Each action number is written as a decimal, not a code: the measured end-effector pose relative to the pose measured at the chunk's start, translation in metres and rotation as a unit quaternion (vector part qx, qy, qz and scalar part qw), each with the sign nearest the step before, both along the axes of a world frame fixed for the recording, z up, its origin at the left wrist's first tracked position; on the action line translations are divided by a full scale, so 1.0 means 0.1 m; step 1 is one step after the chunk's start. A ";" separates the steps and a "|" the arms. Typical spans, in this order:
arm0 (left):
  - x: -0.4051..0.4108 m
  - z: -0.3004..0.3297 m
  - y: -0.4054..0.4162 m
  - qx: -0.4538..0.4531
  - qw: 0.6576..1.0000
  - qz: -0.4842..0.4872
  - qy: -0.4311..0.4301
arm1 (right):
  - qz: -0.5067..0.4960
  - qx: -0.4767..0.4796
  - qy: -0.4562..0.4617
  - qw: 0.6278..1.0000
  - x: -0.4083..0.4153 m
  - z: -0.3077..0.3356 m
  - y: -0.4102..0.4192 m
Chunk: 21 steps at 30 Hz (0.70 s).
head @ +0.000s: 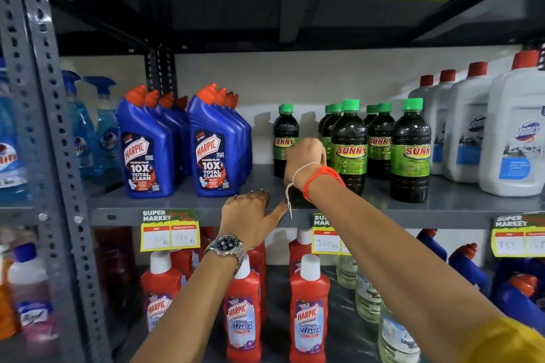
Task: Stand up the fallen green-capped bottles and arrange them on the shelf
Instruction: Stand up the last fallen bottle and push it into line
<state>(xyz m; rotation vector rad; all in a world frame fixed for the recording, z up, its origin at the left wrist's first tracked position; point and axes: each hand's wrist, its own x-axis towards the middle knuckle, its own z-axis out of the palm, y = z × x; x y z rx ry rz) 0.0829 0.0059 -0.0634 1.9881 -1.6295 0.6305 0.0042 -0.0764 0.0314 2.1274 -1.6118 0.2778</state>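
Several dark Sunny bottles with green caps stand upright on the grey middle shelf [182, 203]: one alone [285, 138] at the back, and a group to its right, with one [349, 144] and another [410, 153] nearest the front. My right hand [305, 158] is closed around the upper part of a further dark bottle [295, 196] near the shelf's front edge. Its cap and label are hidden behind my hand and wrist. My left hand [250, 211] rests on the shelf edge just left of that bottle, holding nothing, with the thumb stretched toward the bottle's base.
Blue Harpic bottles [212, 144] stand in two rows to the left, and white red-capped Domex jugs [513, 132] to the right. Price tags [169, 230] hang from the shelf edge. Red Harpic bottles [309, 309] fill the shelf below. A perforated steel upright [56, 156] is at the left.
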 end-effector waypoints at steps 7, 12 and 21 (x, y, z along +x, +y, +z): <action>0.00 0.00 0.01 0.023 1.000 0.010 -0.007 | 0.147 -0.124 -0.251 0.949 -0.26 0.27 0.13; -0.01 0.01 0.04 0.043 0.999 -0.012 0.001 | 0.256 -0.114 -0.441 0.853 -0.32 0.26 0.18; -0.02 0.02 0.04 0.042 0.999 0.008 0.000 | 0.299 -0.003 -0.543 0.785 -0.35 -0.15 0.08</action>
